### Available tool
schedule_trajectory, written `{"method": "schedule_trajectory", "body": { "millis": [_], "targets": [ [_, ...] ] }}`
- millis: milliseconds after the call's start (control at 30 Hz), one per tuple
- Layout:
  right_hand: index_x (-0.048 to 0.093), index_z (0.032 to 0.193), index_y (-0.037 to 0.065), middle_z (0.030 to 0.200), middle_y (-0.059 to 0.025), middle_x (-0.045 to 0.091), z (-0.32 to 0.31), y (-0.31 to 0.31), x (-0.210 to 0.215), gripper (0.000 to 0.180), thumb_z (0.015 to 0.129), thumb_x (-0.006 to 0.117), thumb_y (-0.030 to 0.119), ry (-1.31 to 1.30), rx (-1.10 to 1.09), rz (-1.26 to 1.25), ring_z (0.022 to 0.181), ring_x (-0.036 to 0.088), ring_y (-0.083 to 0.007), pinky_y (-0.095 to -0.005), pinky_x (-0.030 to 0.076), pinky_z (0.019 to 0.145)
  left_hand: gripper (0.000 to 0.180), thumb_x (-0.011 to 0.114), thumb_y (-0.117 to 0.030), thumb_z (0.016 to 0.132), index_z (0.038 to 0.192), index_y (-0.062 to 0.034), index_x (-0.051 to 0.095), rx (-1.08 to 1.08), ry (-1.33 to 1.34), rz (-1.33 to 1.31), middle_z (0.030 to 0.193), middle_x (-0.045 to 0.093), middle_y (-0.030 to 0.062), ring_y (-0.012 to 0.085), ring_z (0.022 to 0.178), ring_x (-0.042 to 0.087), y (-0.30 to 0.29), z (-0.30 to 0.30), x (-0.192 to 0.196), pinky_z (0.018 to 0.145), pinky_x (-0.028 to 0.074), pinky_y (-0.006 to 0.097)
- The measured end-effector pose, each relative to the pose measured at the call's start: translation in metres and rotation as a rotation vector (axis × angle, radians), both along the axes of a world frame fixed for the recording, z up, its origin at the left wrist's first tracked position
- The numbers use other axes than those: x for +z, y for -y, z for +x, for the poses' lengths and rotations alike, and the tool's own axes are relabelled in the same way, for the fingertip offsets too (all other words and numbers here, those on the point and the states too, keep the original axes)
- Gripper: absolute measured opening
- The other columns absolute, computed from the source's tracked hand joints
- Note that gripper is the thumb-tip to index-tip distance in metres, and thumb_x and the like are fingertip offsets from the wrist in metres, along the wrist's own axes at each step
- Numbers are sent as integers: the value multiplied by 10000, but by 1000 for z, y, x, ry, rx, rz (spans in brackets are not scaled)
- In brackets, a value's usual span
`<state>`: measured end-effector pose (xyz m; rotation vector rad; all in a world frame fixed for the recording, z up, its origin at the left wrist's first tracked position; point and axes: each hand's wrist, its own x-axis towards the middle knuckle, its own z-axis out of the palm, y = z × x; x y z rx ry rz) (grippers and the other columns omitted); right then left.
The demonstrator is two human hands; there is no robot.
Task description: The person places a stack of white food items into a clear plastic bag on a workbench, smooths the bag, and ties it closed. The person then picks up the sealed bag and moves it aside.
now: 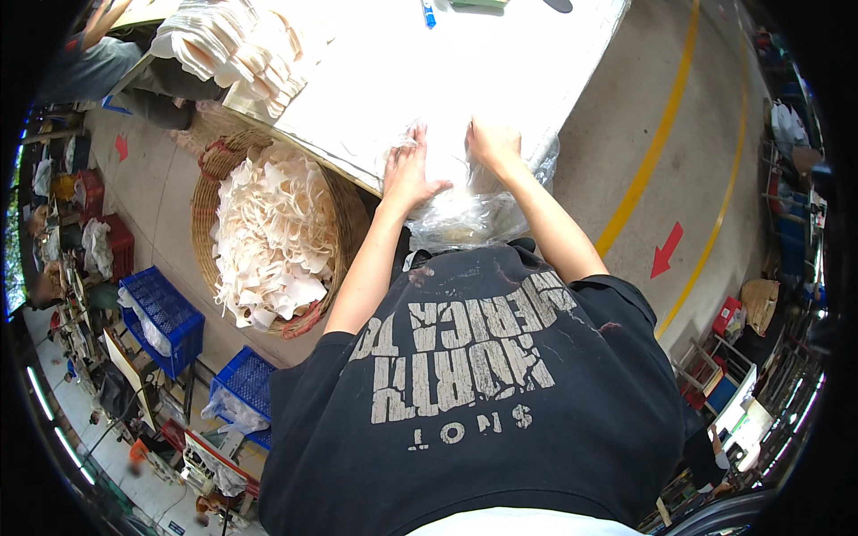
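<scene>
A clear plastic bag (460, 219) lies crumpled at the near edge of the white table (402, 76), and part of it hangs over toward my body. My left hand (409, 174) presses down on the plastic with its fingers stretched and spread. Thin film also shows around those fingertips. Across from it, my right hand (494, 143) is closed in a fist at the bag's far right side, gripping the plastic. Glare on the tabletop hides the bag's outline between the hands, and I cannot make out its contents.
Left of the table stands a wicker basket (204, 228) full of cream cut pieces (273, 237). Stacked cream pieces (210, 40) lie at the table's far left, near another person (85, 67). A blue marker (429, 13) lies farther back. Blue crates (161, 313) stand lower left.
</scene>
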<state>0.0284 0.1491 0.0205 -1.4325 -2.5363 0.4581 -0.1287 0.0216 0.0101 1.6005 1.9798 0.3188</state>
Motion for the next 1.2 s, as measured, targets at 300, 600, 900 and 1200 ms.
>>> {"method": "schedule_trajectory", "body": {
  "millis": [300, 600, 900, 1200],
  "targets": [
    [701, 950, 26, 834, -214, 704, -1, 37, -9, 193, 867, 671, 197, -49, 215, -9, 762, 710, -398, -503, 576, 712, 1425, 906, -524, 674, 1676, -59, 4, -47, -83, -43, 1721, 177, 235, 314, 1613, 157, 0, 2, 0, 1295, 128, 510],
    [695, 917, 27, 840, -219, 701, -13, 58, -8, 188, 873, 678, 209, -66, 244, 14, 805, 708, -396, -513, 570, 764, 1438, 894, -546, 690, 1675, -84, -46, -60, -216, -65, 1735, 154, 197, 275, 1615, 156, -1, 3, -11, 1302, 148, 489],
    [729, 917, 34, 794, -190, 715, -19, 55, -16, 171, 869, 669, 186, -89, 208, 113, 721, 724, -374, -486, 587, 653, 1407, 903, -405, 688, 1679, -101, -49, -27, -154, -40, 1736, 154, 194, 263, 1619, 147, 0, 3, -13, 1302, 146, 488],
    [686, 901, 54, 781, -185, 704, -21, 51, -20, 176, 901, 669, 229, -57, 149, 40, 716, 711, -389, -497, 577, 659, 1405, 906, -438, 685, 1678, -68, -17, -38, -91, -28, 1727, 173, 218, 308, 1616, 147, 1, 3, -5, 1295, 137, 507]
  ]
}}
